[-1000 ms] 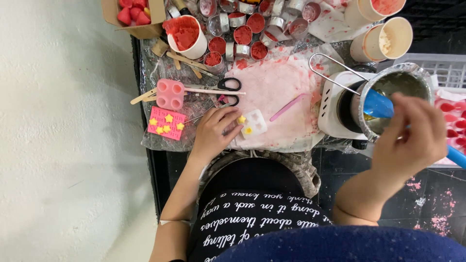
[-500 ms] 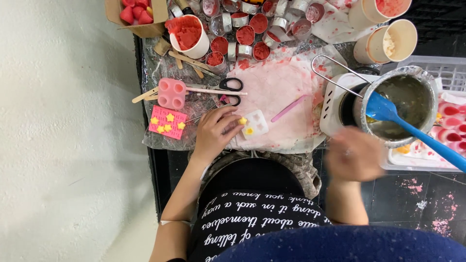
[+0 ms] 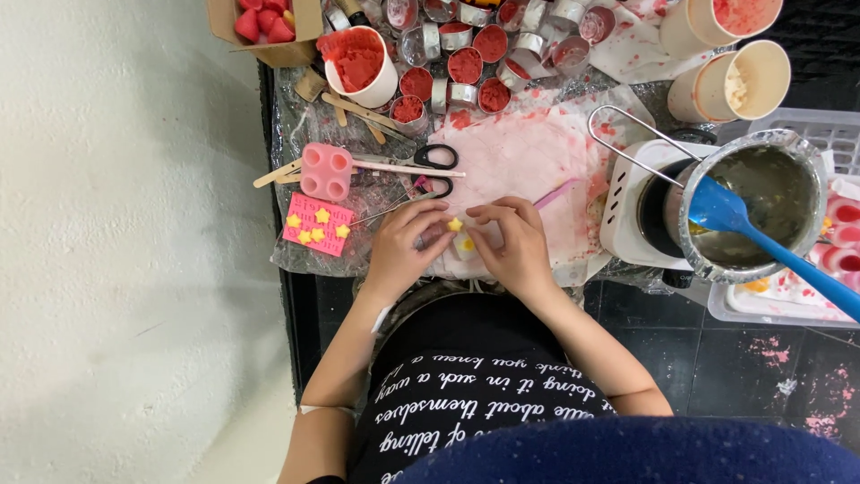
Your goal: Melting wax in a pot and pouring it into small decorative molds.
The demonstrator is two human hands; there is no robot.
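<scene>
Two hands met at the worktop's near edge: left hand steadying a small white mould, right hand apparently pinching a yellow star above it. Gentle, even pressure would seat it cleanly.

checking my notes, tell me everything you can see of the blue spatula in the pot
The blue spatula has a broad, flat blade and a long straight handle, both the same bright blue, looking like silicone or plastic. Its blade sits inside the metal pot, against the yellowish melted contents, and the handle leans over the pot's rim, running down to the right out of the picture. No hand touches it.
</scene>
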